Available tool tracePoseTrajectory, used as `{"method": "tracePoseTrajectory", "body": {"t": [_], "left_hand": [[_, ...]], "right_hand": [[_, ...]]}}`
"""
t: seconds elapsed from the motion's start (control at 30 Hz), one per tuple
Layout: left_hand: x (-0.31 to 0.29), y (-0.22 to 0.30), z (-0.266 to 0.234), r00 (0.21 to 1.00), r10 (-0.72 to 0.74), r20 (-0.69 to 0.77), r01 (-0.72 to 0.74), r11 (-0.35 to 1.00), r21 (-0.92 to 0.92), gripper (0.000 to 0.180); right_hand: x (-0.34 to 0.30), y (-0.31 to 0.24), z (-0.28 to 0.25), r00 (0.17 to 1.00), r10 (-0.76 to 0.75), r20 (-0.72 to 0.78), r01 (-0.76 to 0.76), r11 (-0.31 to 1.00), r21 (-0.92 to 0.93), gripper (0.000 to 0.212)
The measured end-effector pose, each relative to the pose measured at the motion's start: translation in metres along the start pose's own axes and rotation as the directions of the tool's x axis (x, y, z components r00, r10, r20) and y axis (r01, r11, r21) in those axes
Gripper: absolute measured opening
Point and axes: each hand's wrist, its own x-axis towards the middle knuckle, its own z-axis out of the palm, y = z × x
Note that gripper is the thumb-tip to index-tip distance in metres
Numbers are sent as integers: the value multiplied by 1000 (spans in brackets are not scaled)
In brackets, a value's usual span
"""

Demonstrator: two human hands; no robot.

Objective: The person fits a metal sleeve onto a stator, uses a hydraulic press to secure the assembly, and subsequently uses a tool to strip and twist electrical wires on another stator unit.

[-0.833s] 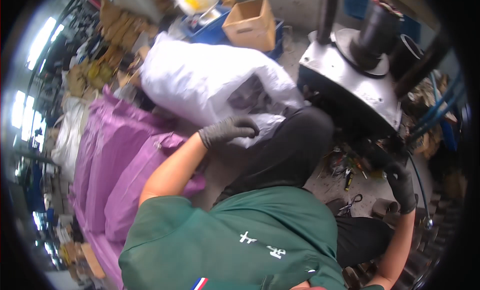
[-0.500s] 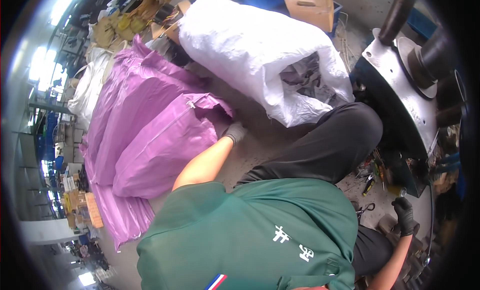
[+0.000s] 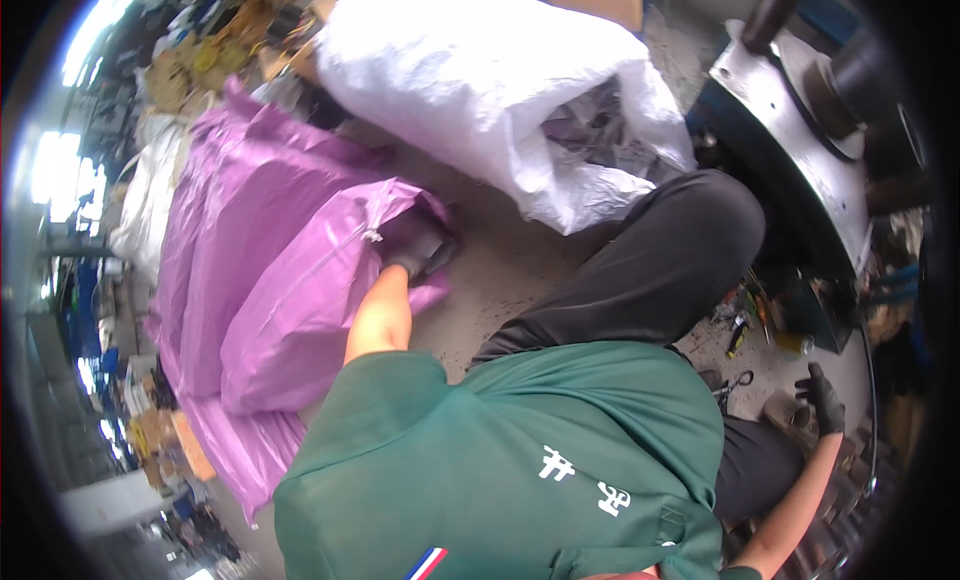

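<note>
My left hand [image 3: 408, 258], in a grey glove, reaches into the mouth of a purple woven sack [image 3: 280, 330] on the left. Something dark grey shows in the sack's mouth just beyond the fingers. Shade and blur hide whether they grip it. At the far right my right hand [image 3: 824, 400], in a dark glove, is held open with fingers spread and nothing in it. Below it lie several dark metal pieces [image 3: 825, 515]. A large white woven sack [image 3: 450, 70] lies ahead, its open end showing crumpled grey material [image 3: 600, 125].
A heavy machine with a pale metal plate [image 3: 800, 120] stands at the right. Hand tools [image 3: 738, 338], scissors [image 3: 738, 382] and a small yellowish cylinder [image 3: 795, 344] lie on the floor near my knee. A cardboard box [image 3: 600, 2] sits behind the white sack.
My left hand has moved from the edge of the purple sack into its mouth, which now gapes wider. My right hand has opened from a closed pose. The view has shifted slightly.
</note>
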Motion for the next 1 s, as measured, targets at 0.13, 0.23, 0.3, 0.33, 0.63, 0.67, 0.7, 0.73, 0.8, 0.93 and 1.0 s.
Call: {"method": "tracePoseTrajectory", "body": {"t": [0.13, 0.23, 0.3, 0.33, 0.63, 0.67, 0.7, 0.73, 0.8, 0.93, 1.0], "left_hand": [[8, 41, 14, 996, 92, 17, -93, 993, 68, 65], [-3, 81, -18, 988, 155, 21, -156, 980, 122, 70], [40, -24, -9, 988, 69, -136, -63, 997, 45, 56], [54, -24, -15, 974, 182, -137, -156, 971, 179, 47], [-102, 123, -229, 370, 911, -185, -929, 367, -52, 32], [-117, 132, -256, 298, 904, -308, -954, 268, -137, 39], [-155, 156, -294, 183, 903, -390, -983, 182, -39, 45], [-167, 164, -322, 123, 868, -481, -989, 68, -130, 44], [-211, 208, -370, -71, 742, -667, -997, -43, 58, 28], [-251, 311, -415, -149, 593, -792, -924, -368, -101, 28], [-303, 383, -394, -183, 649, -739, -833, -502, -235, 35]], "right_hand": [[10, -1, 6, 962, -259, -91, 268, 957, 112, 54], [-30, -43, 22, 985, -109, -134, 92, 988, -126, 61], [-28, -89, 34, 980, -154, -129, 126, 972, -197, 63], [-31, -93, 38, 979, -152, -139, 127, 977, -171, 64], [-74, -79, 39, 660, -746, -90, 690, 649, -319, 41], [-81, -90, 42, 619, -777, -115, 724, 621, -300, 42], [-91, -109, 50, 647, -746, -159, 716, 666, -211, 44], [-102, -134, 58, 687, -699, -196, 694, 712, -106, 47], [-118, -168, 69, 698, -677, -234, 703, 710, 42, 50], [-123, -224, 82, 511, -784, -353, 856, 424, 297, 47], [-144, -229, 98, 474, -755, -454, 768, 103, 632, 49]]}}
